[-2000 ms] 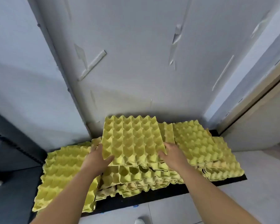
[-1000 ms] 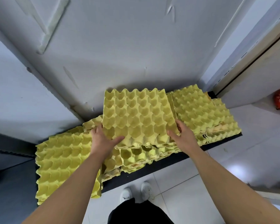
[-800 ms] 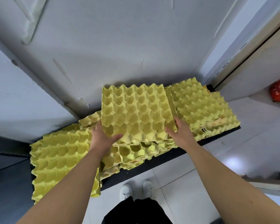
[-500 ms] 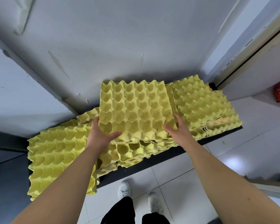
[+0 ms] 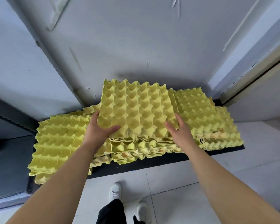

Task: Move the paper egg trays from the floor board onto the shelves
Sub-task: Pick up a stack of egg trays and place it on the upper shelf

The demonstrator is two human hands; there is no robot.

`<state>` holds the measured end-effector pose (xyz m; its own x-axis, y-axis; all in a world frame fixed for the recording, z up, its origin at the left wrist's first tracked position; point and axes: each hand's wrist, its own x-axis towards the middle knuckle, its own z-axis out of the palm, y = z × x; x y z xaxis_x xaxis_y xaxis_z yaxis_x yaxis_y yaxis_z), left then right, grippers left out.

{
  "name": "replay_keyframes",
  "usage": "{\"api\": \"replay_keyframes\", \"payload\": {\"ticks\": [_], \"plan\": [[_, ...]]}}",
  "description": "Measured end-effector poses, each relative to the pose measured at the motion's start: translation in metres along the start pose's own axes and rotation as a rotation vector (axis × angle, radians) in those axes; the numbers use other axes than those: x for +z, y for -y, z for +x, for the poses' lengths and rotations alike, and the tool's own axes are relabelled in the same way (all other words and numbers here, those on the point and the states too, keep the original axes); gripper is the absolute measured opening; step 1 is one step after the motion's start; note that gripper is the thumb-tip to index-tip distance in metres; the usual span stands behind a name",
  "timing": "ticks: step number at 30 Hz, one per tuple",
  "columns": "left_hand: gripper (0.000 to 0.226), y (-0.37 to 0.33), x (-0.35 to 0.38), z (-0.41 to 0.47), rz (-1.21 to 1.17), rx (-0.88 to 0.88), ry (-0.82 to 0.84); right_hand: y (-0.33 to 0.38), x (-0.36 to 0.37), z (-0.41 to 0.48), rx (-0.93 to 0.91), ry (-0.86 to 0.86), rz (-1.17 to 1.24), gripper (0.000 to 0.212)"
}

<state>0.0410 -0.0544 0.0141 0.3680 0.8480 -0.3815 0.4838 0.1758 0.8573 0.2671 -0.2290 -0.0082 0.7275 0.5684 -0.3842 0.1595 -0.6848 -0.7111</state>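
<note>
No brand or writing anywhere that I can read. Both hands have a grip on the top yellow egg tray (image 5: 136, 109), left hand (image 5: 98, 131) and right hand (image 5: 179, 132) pinching its near corners. It's moulded pulp, bumpy cups and scalloped edges, sitting on the middle stack (image 5: 136, 147) on the black floor board (image 5: 152, 162).

No readable text, label, brand, number or sign shows anywhere — not on the yellow egg trays (image 5: 136, 109), nor on the grey wall (image 5: 136, 46) at twelve o'clock — all surfaces are plain.
</note>
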Motion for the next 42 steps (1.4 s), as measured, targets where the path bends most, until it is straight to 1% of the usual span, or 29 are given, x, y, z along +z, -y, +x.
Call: {"api": "replay_keyframes", "payload": {"ticks": [4, 9, 11, 13, 15, 16, 18, 21, 23, 25, 30, 34, 37, 42], "plan": [[0.099, -0.009, 0.007, -0.02, -0.053, 0.008, -0.036, 0.0, -0.019, -0.009, -0.069, -0.003, 0.038, 0.073], [0.099, -0.017, 0.006, -0.036, -0.181, -0.019, -0.028, 0.004, -0.034, -0.021, -0.1, -0.014, 0.069, 0.073], [0.092, -0.023, 0.005, -0.039, -0.267, -0.042, 0.005, 0.005, -0.036, -0.022, -0.1, -0.018, 0.1, 0.072], [0.079, -0.029, 0.004, -0.041, -0.348, -0.08, 0.06, 0.002, -0.036, -0.023, -0.089, -0.011, 0.125, 0.072], [0.074, -0.031, 0.003, -0.042, -0.389, -0.11, 0.109, -0.002, -0.035, -0.025, -0.087, -0.002, 0.132, 0.073], [0.077, -0.031, 0.002, -0.043, -0.38, -0.119, 0.119, -0.004, -0.033, -0.026, -0.089, 0.001, 0.137, 0.073], [0.091, -0.027, 0.003, -0.042, -0.355, -0.137, 0.127, -0.008, -0.031, -0.026, -0.079, 0.005, 0.173, 0.074], [0.101, -0.022, 0.005, -0.039, -0.42, -0.146, 0.124, -0.013, -0.028, -0.025, -0.05, 0.025, 0.194, 0.071], [0.104, -0.02, 0.006, -0.037, -0.438, -0.141, 0.126, -0.013, -0.027, -0.026, -0.043, 0.032, 0.189, 0.072], [0.1, -0.021, 0.005, -0.035, -0.462, -0.135, 0.134, -0.01, -0.029, -0.027, -0.045, 0.016, 0.198, 0.072], [0.083, -0.043, -0.002, -0.038, -0.497, -0.046, 0.154, 0.015, -0.049, -0.032, -0.108, -0.054, 0.19, 0.068], [0.083, -0.064, -0.022, -0.055, -0.538, 0.051, 0.125, 0.045, -0.065, -0.047, -0.204, -0.099, 0.161, 0.068], [0.084, -0.067, -0.047, -0.078, -0.546, 0.102, 0.071, 0.07, -0.066, -0.064, -0.294, -0.081, 0.126, 0.07], [0.088, -0.053, -0.096, -0.131, -0.573, 0.161, -0.068, 0.112, -0.051, -0.099, -0.41, 0.007, 0.044, 0.072]]}}
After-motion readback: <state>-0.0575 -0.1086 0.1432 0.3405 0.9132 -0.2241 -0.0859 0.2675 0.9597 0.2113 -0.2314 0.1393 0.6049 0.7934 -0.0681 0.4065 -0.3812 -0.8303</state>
